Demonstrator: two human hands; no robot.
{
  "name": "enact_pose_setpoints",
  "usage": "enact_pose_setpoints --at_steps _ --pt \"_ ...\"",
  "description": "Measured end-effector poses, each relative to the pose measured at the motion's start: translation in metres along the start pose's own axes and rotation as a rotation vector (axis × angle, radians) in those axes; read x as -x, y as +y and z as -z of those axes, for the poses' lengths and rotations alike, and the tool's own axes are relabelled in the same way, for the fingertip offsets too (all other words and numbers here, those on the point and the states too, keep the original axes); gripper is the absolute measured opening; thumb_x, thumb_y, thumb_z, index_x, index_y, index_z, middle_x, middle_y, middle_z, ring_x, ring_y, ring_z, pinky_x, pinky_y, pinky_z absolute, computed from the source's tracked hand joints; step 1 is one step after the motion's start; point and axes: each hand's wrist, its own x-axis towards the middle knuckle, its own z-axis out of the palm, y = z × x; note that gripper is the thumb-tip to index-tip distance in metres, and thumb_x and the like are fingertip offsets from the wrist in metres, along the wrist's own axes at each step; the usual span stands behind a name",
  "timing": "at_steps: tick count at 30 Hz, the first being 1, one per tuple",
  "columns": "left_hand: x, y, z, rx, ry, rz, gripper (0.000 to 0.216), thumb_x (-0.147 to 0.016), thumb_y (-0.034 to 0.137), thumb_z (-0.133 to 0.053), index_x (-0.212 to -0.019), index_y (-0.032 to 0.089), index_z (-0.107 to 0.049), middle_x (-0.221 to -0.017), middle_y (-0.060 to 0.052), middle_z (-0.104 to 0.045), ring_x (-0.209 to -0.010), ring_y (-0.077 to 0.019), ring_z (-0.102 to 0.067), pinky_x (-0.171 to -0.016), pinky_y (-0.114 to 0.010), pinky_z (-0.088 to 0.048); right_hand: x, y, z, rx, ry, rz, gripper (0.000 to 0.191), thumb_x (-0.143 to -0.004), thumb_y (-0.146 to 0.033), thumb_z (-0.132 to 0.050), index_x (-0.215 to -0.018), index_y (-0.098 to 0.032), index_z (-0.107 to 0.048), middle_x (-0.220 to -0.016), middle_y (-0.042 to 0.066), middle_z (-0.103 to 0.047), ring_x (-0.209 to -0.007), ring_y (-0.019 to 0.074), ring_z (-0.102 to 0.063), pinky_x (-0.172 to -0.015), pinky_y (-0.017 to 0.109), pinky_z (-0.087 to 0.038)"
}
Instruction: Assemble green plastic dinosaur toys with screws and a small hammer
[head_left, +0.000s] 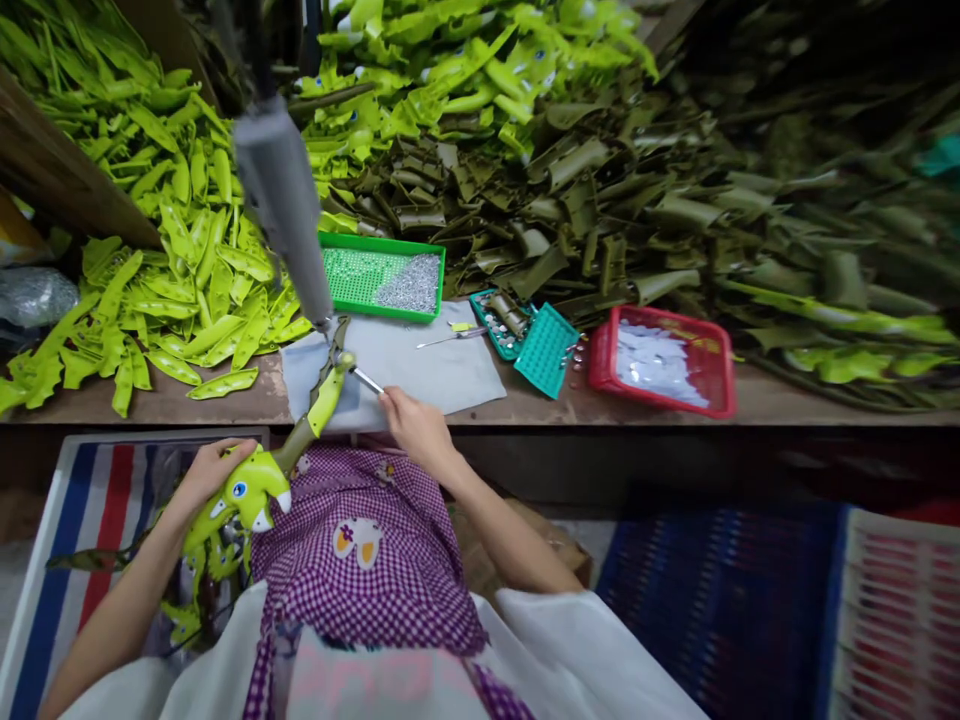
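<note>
My left hand (214, 468) is closed around the head end of a plastic dinosaur toy (324, 400), lime green and dark olive, with a blue eye and white-tipped jaws. The toy slants up from my lap over the table edge. In my right hand (416, 428) is a thin metal rod tool (367, 380), its far end at a small yellowish round part on the toy. Just above that spot hangs a grey electric screwdriver (281, 190), its bit close to the toy's dark upper end; whether they touch I cannot tell. Beneath lies a pale cloth (457, 375).
Behind the cloth stands a green tray (442, 285) of small screws. To the right are a teal box (550, 350) with small round parts, tweezers (454, 337) and a red basket (716, 385) of white pieces. Heaps of green parts (202, 260) and olive parts (585, 200) cover the back.
</note>
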Motion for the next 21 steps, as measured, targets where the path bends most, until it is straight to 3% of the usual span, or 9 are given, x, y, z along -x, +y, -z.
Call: enact_pose_setpoints --at_steps 8,13,16,19,21 --pt "0.008 -0.005 -0.007 -0.096 0.07 -0.044 0.058 -0.065 0.062 -0.067 -0.097 0.014 -0.074 -0.096 -0.011 -0.074 -0.087 -0.0275 -0.068 -0.07 -0.029 -0.051 0.052 -0.002 -0.026 -0.138 0.059 0.098 0.042 -0.098 -0.037 -0.028 -0.103 -0.016 -0.064 -0.086 0.009 -0.074 -0.074 0.0179 -0.068 -0.064 0.024 -0.043" --pt "0.011 -0.014 -0.012 -0.109 0.112 -0.075 0.057 -0.066 0.062 -0.067 -0.098 0.016 -0.073 -0.101 -0.01 -0.074 -0.094 -0.028 -0.067 -0.073 -0.029 -0.05 0.061 -0.001 -0.04 -0.259 0.054 0.103 0.04 -0.097 -0.038 -0.032 -0.104 -0.015 -0.064 -0.089 0.009 -0.073 -0.075 0.0175 -0.068 -0.066 0.025 -0.046" --pt "0.008 -0.019 -0.02 0.151 0.007 0.051 0.063 -0.06 0.064 -0.071 -0.096 0.012 -0.072 -0.093 -0.012 -0.074 -0.085 -0.0275 -0.069 -0.069 -0.03 -0.052 0.06 0.002 -0.021 -0.43 0.12 0.058 0.035 -0.096 -0.04 -0.037 -0.097 -0.018 -0.065 -0.08 0.005 -0.071 -0.068 0.0144 -0.064 -0.065 0.024 -0.046" --pt "0.005 -0.022 -0.033 0.466 -0.186 0.163 0.064 -0.06 0.065 -0.071 -0.094 0.011 -0.071 -0.082 -0.013 -0.074 -0.072 -0.0251 -0.069 -0.064 -0.031 -0.053 0.053 -0.011 0.017 -0.682 0.34 0.013 0.03 -0.094 -0.041 -0.041 -0.097 -0.019 -0.061 -0.065 -0.001 -0.061 -0.055 0.0104 -0.054 -0.056 0.023 -0.043" --pt "0.002 -0.02 -0.044 0.575 -0.238 0.179 0.06 -0.064 0.064 -0.068 -0.093 0.011 -0.07 -0.079 -0.013 -0.074 -0.068 -0.0239 -0.069 -0.061 -0.031 -0.054 0.041 -0.031 0.043 -0.854 0.482 0.007 0.029 -0.095 -0.042 -0.04 -0.096 -0.02 -0.059 -0.055 -0.005 -0.048 -0.046 0.0085 -0.044 -0.048 0.022 -0.037"
